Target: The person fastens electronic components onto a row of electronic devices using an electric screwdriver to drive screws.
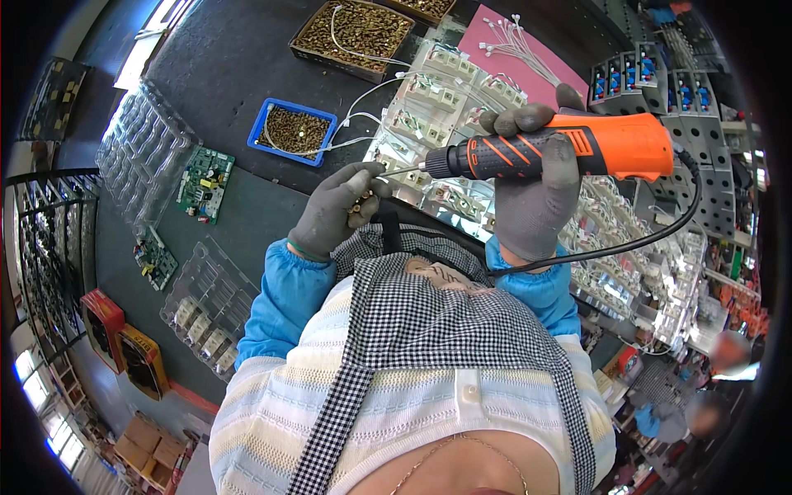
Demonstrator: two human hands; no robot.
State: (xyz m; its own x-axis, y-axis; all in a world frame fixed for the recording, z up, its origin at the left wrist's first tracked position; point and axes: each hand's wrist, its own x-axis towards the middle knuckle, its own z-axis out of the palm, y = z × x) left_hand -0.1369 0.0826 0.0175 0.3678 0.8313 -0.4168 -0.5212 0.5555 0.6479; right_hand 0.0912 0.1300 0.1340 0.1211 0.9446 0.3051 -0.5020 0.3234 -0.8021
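Observation:
My right hand (pixel 540 194), in a grey glove, is wrapped round an orange and black electric screwdriver (pixel 610 144). The tool lies almost level, its thin bit (pixel 403 171) pointing left. At the bit's end is my left hand (pixel 334 210), also gloved, with thumb and forefinger pinched together by the tip. Its curled fingers hold several small brass-coloured screws (pixel 360 206). Whether a screw sits on the bit is too small to tell. Just beyond the hands stand rows of white plastic terminal blocks (pixel 425 99), with white wires running over them.
A blue tray (pixel 328 142) and a brown box (pixel 297 51) hold brass-coloured screws. White-tipped cables lie on a pink sheet (pixel 478 40). A black cord (pixel 660 235) loops from the screwdriver. At left are green circuit boards (pixel 205 186) and clear plastic trays (pixel 144 148). People sit at far right.

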